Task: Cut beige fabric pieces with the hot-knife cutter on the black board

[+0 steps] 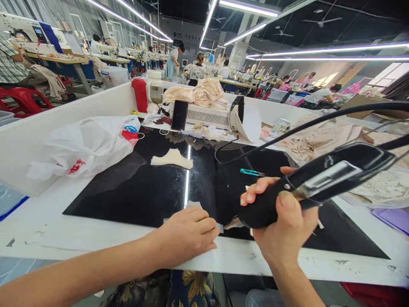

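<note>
My right hand [284, 221] is wrapped around a black corded hand tool [319, 179] with a bare metal plate on its side. The tool's rounded end points left and down, close above the black board [128, 192]; its exact kind is unclear. My left hand [187, 234] rests at the board's front edge with curled, closed fingers. Bits of a pale, see-through piece [194, 204] show around it, but what the fingers pinch is hidden. Farther back on the board lies a cream shaped fabric piece [172, 159]. Turquoise thread snips [252, 172] lie beyond my right hand.
A white plastic bag [89, 145] lies at the left. A phone [179, 115] leans on a white vented box [207, 116] bearing fabric bundles [204, 91]. A red bottle [139, 94] stands behind. Fabric heaps [319, 136] fill the right; the tool's cable [287, 132] crosses the board.
</note>
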Available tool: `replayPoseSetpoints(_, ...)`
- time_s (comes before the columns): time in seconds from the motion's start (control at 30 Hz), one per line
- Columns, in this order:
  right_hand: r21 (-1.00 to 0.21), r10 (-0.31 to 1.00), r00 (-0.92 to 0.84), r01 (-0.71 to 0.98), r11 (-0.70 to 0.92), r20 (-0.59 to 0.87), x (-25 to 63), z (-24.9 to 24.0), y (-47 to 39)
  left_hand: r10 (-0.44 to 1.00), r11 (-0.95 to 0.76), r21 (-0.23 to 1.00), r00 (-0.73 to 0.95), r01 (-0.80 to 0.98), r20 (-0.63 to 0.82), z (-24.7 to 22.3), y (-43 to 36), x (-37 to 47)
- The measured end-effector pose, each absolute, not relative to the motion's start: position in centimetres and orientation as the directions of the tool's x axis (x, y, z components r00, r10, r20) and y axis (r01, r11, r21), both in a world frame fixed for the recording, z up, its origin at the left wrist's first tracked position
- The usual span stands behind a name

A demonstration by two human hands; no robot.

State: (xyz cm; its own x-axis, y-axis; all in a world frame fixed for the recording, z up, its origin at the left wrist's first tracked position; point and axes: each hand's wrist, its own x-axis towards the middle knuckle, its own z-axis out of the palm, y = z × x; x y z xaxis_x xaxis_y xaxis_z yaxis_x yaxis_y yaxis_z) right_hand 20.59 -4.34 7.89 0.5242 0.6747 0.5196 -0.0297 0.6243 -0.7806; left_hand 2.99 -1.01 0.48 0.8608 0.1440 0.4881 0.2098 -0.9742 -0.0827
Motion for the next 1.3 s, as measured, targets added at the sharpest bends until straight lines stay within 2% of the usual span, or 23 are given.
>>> replayPoseSetpoints(0.43,-0.783,0.698,0.501,-0.063,0.619,0.512,20.8,7.8,-4.8,0.109,-0.977,-0.112,0.873,0.183,0.475,0.6,-0.5,2.8)
replayPoseSetpoints(0.7,-0.818,0.697,0.441,0.189,0.544,0.566,21.6,9.1,-4.9,0.092,-0.991,-0.041,0.864,0.129,0.496,1.0,1.4,2.7)
replayPoseSetpoints(0.83,-0.802,0.697,0.424,0.138,0.581,0.579,20.1,9.2,-4.3,0.22,-0.975,0.09,0.831,0.203,0.511,2.1,1.6,0.0)
replayPoseSetpoints(0.97,-0.76,0.687,0.401,0.037,0.649,0.606,18.3,8.5,-3.3,0.453,-0.891,0.239,0.786,0.385,0.422,2.8,1.6,-4.0)
replayPoseSetpoints(1.03,-0.742,0.685,0.393,-0.009,0.67,0.613,17.3,8.1,-2.7,0.523,-0.851,0.284,0.759,0.441,0.388,2.7,1.5,-5.4)
replayPoseSetpoints(1.3,-0.754,0.714,0.422,-0.101,0.649,0.558,13.7,8.1,-1.1,0.631,-0.773,0.421,0.646,0.475,0.43,1.2,1.2,-5.8)
